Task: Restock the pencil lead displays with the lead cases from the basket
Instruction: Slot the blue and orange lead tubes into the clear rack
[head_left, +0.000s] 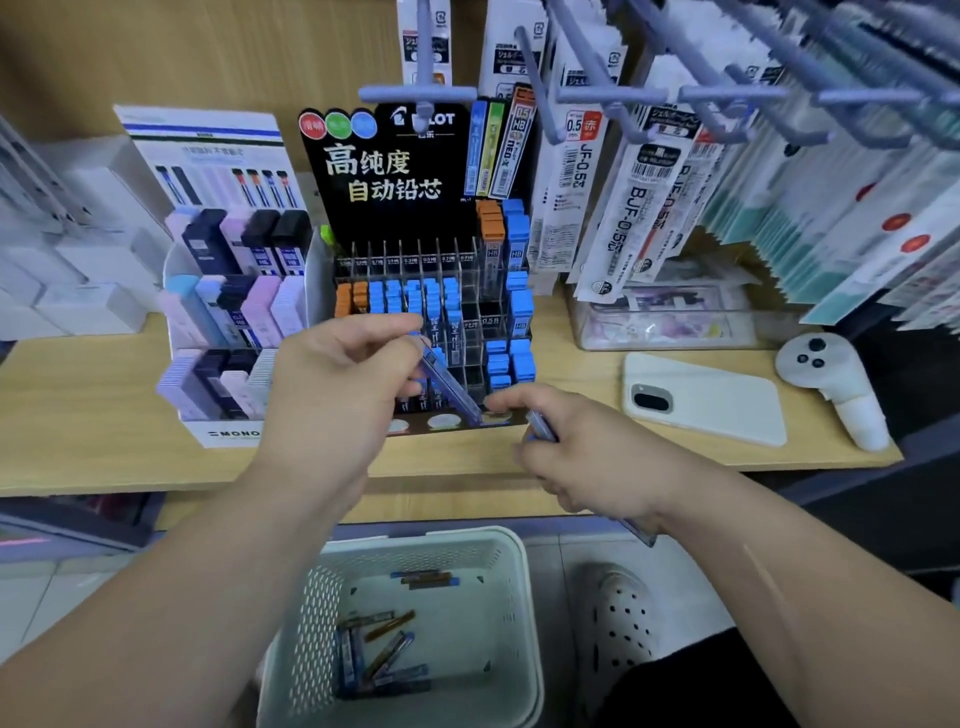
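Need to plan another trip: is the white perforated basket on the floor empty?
Not empty: the white perforated plastic basket holds several slim lead cases on its bottom.

The display (363, 218) is black with white and yellow writing; its lead cases (395, 301) have blue or orange caps. The basket (511, 566) below is white.

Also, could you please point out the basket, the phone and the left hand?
basket (467, 536), head view, on its far rim.
phone (711, 400), head view, middle of its back.
left hand (332, 384), head view, back of the hand.
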